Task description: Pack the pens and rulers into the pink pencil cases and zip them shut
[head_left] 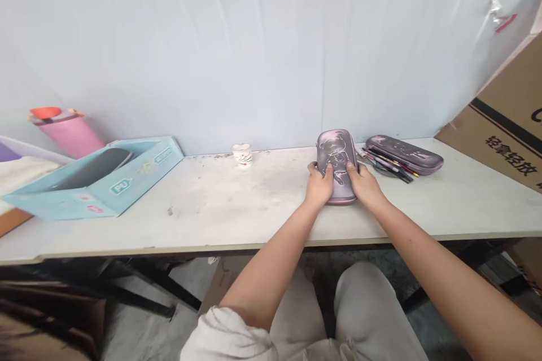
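Because both hands flank it, grey-pink case [336, 149]: steadied from either side with its drawing uppermost, probably for an even hold; located over the counter's right half, though whether it rests there or hangs just above cannot be told.
Left hand [319, 185]: curled round the left edge, thumb on the decorated face, other fingers mostly hidden.
Right hand [366, 185]: mirrors this on the right edge, holding the same case.
Second case [417, 152]: similar, lying just right of the held one, perhaps set there to leave working room.
Pens [392, 163]: loose bunch along the second case's near-left side, seemingly kept within reach.
Cup [243, 155]: small, patterned, upright towards the far edge, well apart from the hands.
Blue box [148, 172]: open-topped, at left, dark object [95, 168] inside.
Counter [203, 194]: pale, marked with dark spots.
Room: pale wall [271, 56] beyond, brown carton [499, 130] at right, grey floor [152, 338] below.
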{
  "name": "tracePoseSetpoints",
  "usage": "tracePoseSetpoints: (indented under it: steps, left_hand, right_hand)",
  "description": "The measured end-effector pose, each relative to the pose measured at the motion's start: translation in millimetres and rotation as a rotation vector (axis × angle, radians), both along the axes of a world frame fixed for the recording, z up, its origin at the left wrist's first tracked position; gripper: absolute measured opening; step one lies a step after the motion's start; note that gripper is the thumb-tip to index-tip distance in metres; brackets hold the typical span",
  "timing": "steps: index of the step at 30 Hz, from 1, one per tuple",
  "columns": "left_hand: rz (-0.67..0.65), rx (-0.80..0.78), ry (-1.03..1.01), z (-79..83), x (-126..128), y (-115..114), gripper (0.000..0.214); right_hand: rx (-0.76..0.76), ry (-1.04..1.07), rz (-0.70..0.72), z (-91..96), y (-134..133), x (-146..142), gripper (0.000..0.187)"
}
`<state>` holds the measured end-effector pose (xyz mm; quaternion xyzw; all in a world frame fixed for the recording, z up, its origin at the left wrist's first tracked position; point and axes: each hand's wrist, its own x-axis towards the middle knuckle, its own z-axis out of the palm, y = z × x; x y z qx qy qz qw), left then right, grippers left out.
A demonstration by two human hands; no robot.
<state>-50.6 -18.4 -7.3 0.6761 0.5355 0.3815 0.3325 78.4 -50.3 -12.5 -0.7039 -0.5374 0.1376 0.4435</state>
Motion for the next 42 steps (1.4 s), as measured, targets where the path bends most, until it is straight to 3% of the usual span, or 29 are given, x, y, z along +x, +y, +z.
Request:
tracePoseSetpoints:
  steps: [4,9,14,18,26,33,37,42]
  left_hand:
    - [0.081,0.07,0.01,5.7,-58.3,-9.4,0.054]
    - [0.215,0.095,0.22,13.7,-160.8,-35.9,0.057]
    - [0.09,0.049,0.426,15.0,-252.6,-68.5,0.085]
    - [0.046,0.135,0.607,8.2,-298.6,-75.0,0.103]
    - [0.048,0.094,0.654,3.5,-344.6,-17.9,0.098]
    - [0.069,-0.004,0.896,28.3,-355.4,37.0,0.093]
    - [0.075,-0.044,0.93,37.0,-352.5,50.9,0.094]
    - [0.114,-0.081,0.956,38.2,-346.2,50.8,0.095]
  right_hand:
    - [-0.065,-0.068,0.182,13.4,-2.8,-51.5,0.059]
    - [-0.106,-0.131,0.367,11.9,1.2,-141.4,0.052]
    - [-0.191,-0.206,0.448,11.1,0.2,-228.7,0.055]
    - [-0.191,-0.381,0.403,12.5,0.4,-276.9,0.052]
    - [-0.072,-0.696,0.381,10.8,45.4,-324.1,0.044]
    - [-0.057,-0.745,0.267,11.4,95.7,-350.7,0.042]
    - [-0.115,-0.66,0.25,9.3,111.1,-352.5,0.045]
    - [-0.225,-0.566,0.282,8.8,120.7,-350.1,0.052]
